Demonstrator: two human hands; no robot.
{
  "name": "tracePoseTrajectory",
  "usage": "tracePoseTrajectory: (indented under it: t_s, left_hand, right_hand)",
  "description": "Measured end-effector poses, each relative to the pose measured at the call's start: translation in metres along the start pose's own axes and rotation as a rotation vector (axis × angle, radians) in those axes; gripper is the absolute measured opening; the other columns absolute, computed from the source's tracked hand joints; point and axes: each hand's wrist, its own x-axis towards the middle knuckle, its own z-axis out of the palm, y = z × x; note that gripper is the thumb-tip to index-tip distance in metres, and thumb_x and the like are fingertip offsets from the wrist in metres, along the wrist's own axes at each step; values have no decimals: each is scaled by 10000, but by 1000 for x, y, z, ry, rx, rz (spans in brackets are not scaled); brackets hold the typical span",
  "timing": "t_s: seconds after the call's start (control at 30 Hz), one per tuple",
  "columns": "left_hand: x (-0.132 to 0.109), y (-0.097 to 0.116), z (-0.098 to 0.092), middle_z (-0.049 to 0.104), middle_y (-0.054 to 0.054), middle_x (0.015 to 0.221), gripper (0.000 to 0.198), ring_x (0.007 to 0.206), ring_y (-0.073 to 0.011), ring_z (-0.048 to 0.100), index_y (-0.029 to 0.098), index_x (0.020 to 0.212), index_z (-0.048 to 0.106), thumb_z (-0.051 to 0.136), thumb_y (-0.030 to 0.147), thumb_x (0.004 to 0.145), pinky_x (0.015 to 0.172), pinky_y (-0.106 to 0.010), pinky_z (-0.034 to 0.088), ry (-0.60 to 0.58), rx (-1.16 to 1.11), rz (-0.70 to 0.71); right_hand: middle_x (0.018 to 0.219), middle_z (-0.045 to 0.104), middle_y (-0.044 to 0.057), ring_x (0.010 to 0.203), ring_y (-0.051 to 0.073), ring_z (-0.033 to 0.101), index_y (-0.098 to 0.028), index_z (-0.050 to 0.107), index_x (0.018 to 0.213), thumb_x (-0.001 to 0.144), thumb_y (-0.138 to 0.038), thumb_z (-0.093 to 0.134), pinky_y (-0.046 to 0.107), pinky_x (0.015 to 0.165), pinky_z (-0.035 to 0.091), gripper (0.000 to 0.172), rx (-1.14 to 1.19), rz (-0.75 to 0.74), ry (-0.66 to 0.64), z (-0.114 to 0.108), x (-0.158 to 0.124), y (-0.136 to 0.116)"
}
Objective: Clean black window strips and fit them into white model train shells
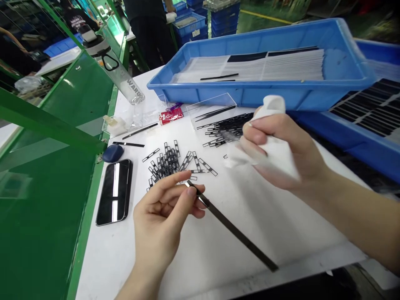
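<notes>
Pinched between the thumb and fingers of my left hand (165, 208) is one end of a long thin black strip (240, 235). The strip slants down to the right over the white table. My right hand (278, 150) is closed around a crumpled white cloth or tissue (276, 106), slightly blurred, above the table's right side. Beyond my left hand lies a loose pile of small black frame-like pieces (167, 162). A second pile of similar dark pieces (225, 129) sits behind my right hand, partly covered by it.
A blue bin (262, 89) with strips in white trays stands at the back; another blue bin (353, 125) is on the right. Along the left are a phone (114, 191), a dark blue oval object (113, 153), a water bottle (117, 73) and a green partition (46, 187). People stand behind.
</notes>
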Motion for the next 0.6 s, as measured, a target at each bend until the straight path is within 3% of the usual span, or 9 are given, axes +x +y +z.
tracePoseTrajectory:
  t_s: [0.07, 0.13, 0.2, 0.3, 0.47, 0.6]
  left_hand:
    - [1, 0, 1, 801, -42, 741, 130, 555, -121, 705, 191, 948, 808, 820, 166, 820, 517, -156, 586, -3, -1, -2]
    - [1, 0, 2, 805, -48, 760, 145, 565, -124, 714, 178, 955, 802, 831, 173, 813, 530, -160, 599, -1, 8, -8]
    - [2, 0, 2, 809, -55, 781, 174, 575, -129, 722, 164, 964, 796, 850, 189, 800, 543, -167, 611, 9, 16, -22]
    - [3, 0, 2, 814, -56, 798, 198, 622, -147, 746, 164, 977, 788, 858, 202, 795, 569, -181, 626, 24, 16, -32]
    - [4, 0, 1, 819, -56, 815, 206, 653, -160, 761, 175, 976, 785, 863, 202, 788, 597, -198, 634, 31, 24, -40]
    - [5, 0, 0, 820, -50, 818, 199, 620, -137, 744, 180, 979, 786, 859, 207, 796, 608, -182, 631, 33, 43, -35]
  right_hand:
    - [520, 425, -61, 386, 91, 407, -230, 462, 639, 951, -225, 671, 285, 404, 403, 375, -129, -57, 72, 6, -5, -5]
    - [536, 476, -72, 417, 101, 460, -231, 526, 723, 881, -180, 773, 276, 406, 406, 298, -310, -176, 128, 13, -12, -6]
    - [685, 619, -41, 564, 129, 588, -229, 610, 831, 805, -122, 835, 276, 503, 493, 251, -473, -284, 116, 17, -17, -3]
    - [948, 742, 21, 824, 191, 695, -239, 719, 968, 841, -120, 796, 320, 696, 589, 190, -632, -341, -19, 17, -22, 3]
    - [960, 741, 30, 865, 219, 716, -265, 726, 1021, 849, -12, 609, 368, 742, 612, 327, -649, -308, -185, 13, -23, 4]
    - [865, 727, -1, 810, 185, 712, -240, 684, 874, 807, 34, 580, 330, 737, 604, 300, -626, -283, -147, 14, -22, 4]
